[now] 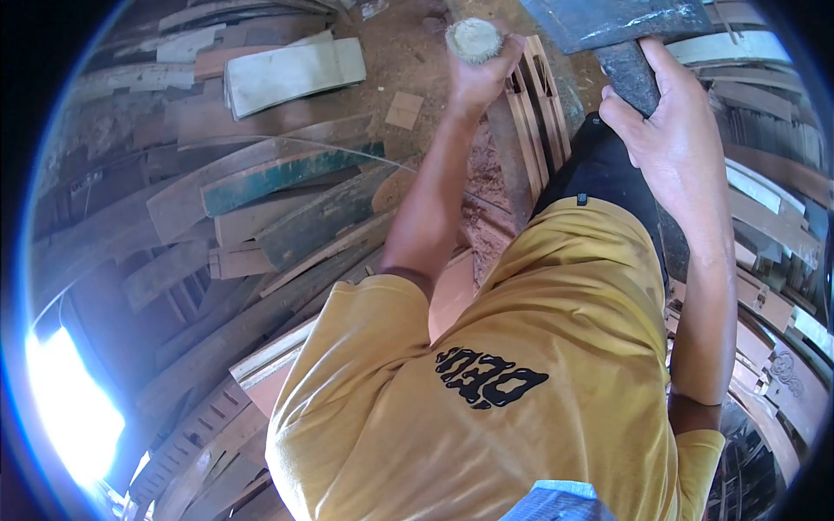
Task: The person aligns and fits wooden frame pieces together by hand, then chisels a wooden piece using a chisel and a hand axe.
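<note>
Head view: left hand (476,80) grip tight round a rough round peg (474,39), right hand (665,108) closed on perhaps a hatchet (621,35).

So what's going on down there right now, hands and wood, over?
Left hand gripping upright round wooden piece. Right hand clamped on hatchet handle, blade raised. Scrap planks piled around, none between blade and wood.
</note>
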The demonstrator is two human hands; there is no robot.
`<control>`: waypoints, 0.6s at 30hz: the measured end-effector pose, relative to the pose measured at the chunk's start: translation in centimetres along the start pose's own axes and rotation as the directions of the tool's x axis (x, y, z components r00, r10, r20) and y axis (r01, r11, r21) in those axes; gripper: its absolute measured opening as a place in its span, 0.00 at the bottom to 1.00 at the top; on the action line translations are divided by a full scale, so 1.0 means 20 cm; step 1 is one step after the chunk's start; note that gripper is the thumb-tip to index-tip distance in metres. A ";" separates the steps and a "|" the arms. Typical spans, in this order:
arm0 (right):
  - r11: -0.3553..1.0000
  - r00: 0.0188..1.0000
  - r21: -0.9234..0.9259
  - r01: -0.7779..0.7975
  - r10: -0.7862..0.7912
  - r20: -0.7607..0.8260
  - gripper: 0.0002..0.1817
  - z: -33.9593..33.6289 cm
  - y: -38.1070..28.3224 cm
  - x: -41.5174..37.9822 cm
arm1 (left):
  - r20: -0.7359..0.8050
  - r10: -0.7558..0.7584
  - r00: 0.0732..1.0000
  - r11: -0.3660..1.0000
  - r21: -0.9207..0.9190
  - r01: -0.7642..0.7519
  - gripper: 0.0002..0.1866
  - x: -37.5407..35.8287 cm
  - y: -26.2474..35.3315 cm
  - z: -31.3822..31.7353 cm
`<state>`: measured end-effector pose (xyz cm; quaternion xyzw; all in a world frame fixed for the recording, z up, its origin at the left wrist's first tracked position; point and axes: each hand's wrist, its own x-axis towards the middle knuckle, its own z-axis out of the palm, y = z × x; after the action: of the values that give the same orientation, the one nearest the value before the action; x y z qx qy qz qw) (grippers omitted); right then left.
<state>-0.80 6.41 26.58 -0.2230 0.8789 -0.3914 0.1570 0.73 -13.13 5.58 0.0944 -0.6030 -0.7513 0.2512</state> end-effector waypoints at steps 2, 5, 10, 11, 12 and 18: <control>1.000 1.000 0.005 -0.005 0.005 0.002 0.18 0.00 0.00 0.00 | 0.022 -0.032 0.999 0.998 -0.050 0.033 0.06 -0.01 0.03 0.01; 1.000 1.000 0.011 -0.009 0.009 0.001 0.18 0.00 0.00 -0.01 | -0.045 -0.085 0.995 0.995 -0.052 0.083 0.07 -0.03 0.06 0.01; 1.000 1.000 0.021 -0.017 0.017 -0.005 0.18 0.00 0.02 -0.01 | 0.145 -0.008 0.989 1.000 0.006 0.007 0.08 -0.02 0.03 -0.03; 1.000 1.000 0.025 -0.015 0.015 -0.009 0.18 0.00 0.02 -0.02 | 0.147 -0.009 0.989 1.000 0.006 0.009 0.08 -0.03 0.06 -0.01; 0.999 1.000 0.028 -0.022 0.022 -0.011 0.18 0.00 0.02 -0.02 | 0.059 -0.031 0.998 0.997 -0.067 0.035 0.09 -0.04 0.09 0.02; 0.997 0.997 0.029 -0.070 0.069 0.027 0.14 -0.01 0.04 -0.01 | 0.082 0.050 0.995 0.991 -0.125 -0.039 0.10 0.02 0.07 -0.08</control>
<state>-0.97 7.10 26.14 -0.1950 0.8780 -0.3959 0.1852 1.41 -14.92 6.56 0.0332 -0.5674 -0.7847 0.2474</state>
